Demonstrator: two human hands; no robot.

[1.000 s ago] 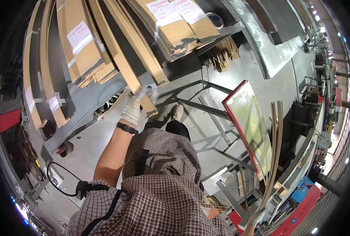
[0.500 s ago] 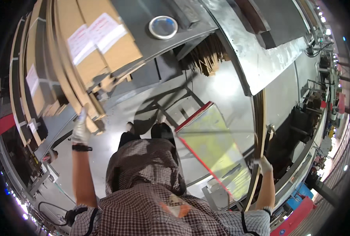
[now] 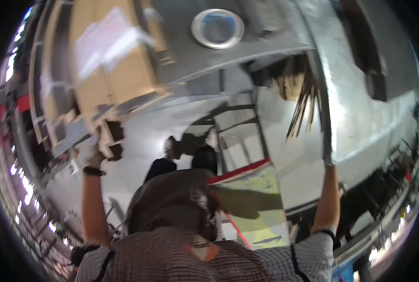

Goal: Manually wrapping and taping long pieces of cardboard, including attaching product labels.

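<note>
My left hand point(image 3: 91, 154), in a pale glove with a dark band at the wrist, is closed around the lower end of a long brown cardboard strip point(image 3: 106, 140). Motion blur softens its fingers. Beside the strip lies a bundle of cardboard lengths point(image 3: 120, 80) with white paper sheets on it. My right forearm point(image 3: 328, 202) reaches up to the near corner of a shiny metal table point(image 3: 355, 127). The right hand's fingers are hidden or smeared there, so what they hold does not show.
A round metal-rimmed dish point(image 3: 218, 28) sits on the dark tabletop point(image 3: 186, 56). Thin brown strips point(image 3: 306, 103) hang below the table. A yellow-green, red-edged panel point(image 3: 254, 202) stands right of my legs, near a dark frame point(image 3: 261, 136) by my feet.
The whole view has turned, with the tables shifting rightward. My right hand has moved from a long brown strip up to the metal table's corner. The left hand stays at the cardboard strip's end.
</note>
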